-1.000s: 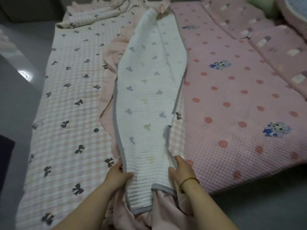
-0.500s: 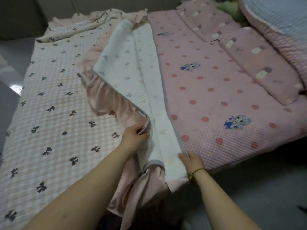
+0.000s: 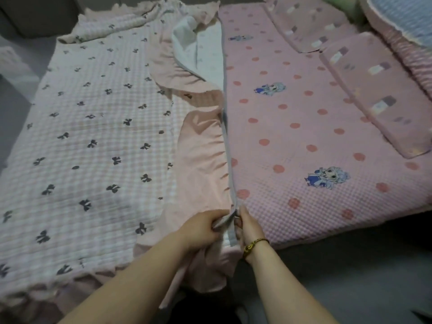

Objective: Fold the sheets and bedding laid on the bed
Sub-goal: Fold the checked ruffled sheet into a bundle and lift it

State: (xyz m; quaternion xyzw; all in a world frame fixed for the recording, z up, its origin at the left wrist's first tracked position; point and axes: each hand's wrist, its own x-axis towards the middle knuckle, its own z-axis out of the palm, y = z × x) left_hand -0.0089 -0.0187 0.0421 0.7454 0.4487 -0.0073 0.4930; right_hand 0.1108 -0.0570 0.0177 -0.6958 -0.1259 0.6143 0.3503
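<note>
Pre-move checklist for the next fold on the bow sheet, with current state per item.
1. Left hand grips the bow-print sheet at its near corner: ok.
2. Right hand pinches the grey trim: cannot tell; its fingers lie against it.
3. Grey trim runs straight along the near half: ok.
4. Far end of the fold lies flat: not ok; the white underside is bunched there.
5. Pink ruffle smooth: not ok; it is rumpled.
6. Polka-dot sheet beside the fold lies flat: ok.
</note>
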